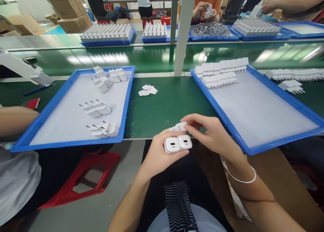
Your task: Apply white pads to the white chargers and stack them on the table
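My left hand [162,154] is wrapped round two white USB chargers [172,145] held side by side, with their port faces turned up toward me. Just above them, thumb and forefinger of my right hand [209,132] are closed on small flat white cover pieces [180,126]. These pieces lie against the top of my left hand; how many there are I cannot tell. Further back on the green bench sits a small loose pile of similar white pieces [148,90].
To the left, a blue-rimmed tray [126,107] carries several white plug chargers [97,107]. Another blue tray [220,105] on the right has rows of chargers [220,80] at its far end. A metal post [182,33] stands ahead. A co-worker's arm [17,120] rests at far left.
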`<state>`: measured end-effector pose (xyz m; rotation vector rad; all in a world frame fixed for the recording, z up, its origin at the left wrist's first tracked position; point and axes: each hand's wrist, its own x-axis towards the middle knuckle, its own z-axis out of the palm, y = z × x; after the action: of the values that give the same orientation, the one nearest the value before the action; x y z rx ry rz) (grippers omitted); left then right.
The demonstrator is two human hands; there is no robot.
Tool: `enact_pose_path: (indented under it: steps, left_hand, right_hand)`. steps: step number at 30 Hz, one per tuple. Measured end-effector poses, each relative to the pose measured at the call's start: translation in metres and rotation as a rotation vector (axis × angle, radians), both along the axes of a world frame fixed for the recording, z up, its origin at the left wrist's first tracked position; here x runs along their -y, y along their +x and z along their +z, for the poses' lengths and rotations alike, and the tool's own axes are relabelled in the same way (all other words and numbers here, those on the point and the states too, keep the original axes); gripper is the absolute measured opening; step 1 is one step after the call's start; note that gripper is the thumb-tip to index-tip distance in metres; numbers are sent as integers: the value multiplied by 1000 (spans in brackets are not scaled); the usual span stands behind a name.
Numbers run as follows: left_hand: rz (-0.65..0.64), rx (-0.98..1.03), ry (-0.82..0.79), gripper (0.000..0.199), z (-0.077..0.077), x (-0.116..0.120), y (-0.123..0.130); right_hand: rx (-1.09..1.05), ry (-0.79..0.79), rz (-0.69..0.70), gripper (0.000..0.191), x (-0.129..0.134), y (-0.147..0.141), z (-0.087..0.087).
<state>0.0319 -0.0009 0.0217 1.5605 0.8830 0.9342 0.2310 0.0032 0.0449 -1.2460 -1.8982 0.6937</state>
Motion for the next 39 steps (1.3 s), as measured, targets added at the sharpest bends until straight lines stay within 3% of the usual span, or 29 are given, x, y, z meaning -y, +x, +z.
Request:
enact_pose_path:
  steps: [4,6,13,19,25,30,39]
  left_hand:
    - [13,-125,182,39,-1,-1,-2]
    - [55,-136,258,37,-2,0,-2]
    - [215,-56,413,36,-3,5,0]
    - [297,-98,505,36,-4,8,2]
    - [291,-98,519,40,-9,9,0]
    - [295,-80,509,40,-12,9,0]
    - [279,-72,520,43,-13,12,-2]
  right_hand:
    - [132,149,11,11,5,6,5]
    - [84,175,-7,9,10,9,6]
    - [-592,-199,-129,2,37,-4,-4]
    - [-880,-320,-200,3,50,-26,-19]
    - [-906,-380,-193,30,50,-30,-19]
    - [-877,-376,-157,21,50,-31,-16]
    - [-913,-476,-104,22,47,-34,-17]
